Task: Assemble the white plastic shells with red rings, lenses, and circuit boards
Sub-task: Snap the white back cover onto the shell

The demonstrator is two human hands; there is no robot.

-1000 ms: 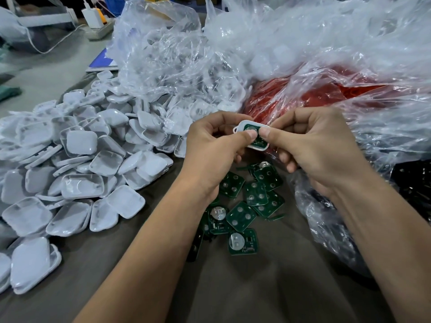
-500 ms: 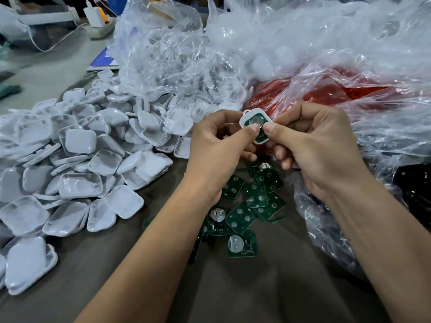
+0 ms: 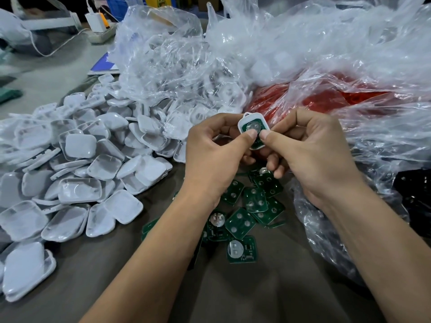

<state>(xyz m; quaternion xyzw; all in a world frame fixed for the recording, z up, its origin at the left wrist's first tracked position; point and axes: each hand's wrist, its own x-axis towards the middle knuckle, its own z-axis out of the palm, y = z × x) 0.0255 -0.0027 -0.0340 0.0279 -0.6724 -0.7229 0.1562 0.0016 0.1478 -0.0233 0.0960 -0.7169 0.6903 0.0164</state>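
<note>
White plastic shell, small and rounded-square with a loop at its top, is held up in mid-frame with a green circuit board seated inside it, the board's round silver metal disc facing the camera. Both hands clamp on this shell: the left hand comes in from 7 o'clock and pinches it with the thumb pressed on the board's lower face, fingers curled behind; the right hand comes in from 5 o'clock with its thumb tip just beside the left thumb, also pressing the board, fingers curled around the shell's right edge.

Below the hands, at 6 o'clock of the shell, a loose cluster of square green circuit boards lies on the dark brown tabletop. At 9 o'clock, a large heap of empty white plastic shell halves spreads over the table. At 12 o'clock, crumpled clear plastic bags hold more white parts, and at 2 o'clock a clear bag holds red plastic pieces. A black mass in plastic sits at 4 o'clock.
</note>
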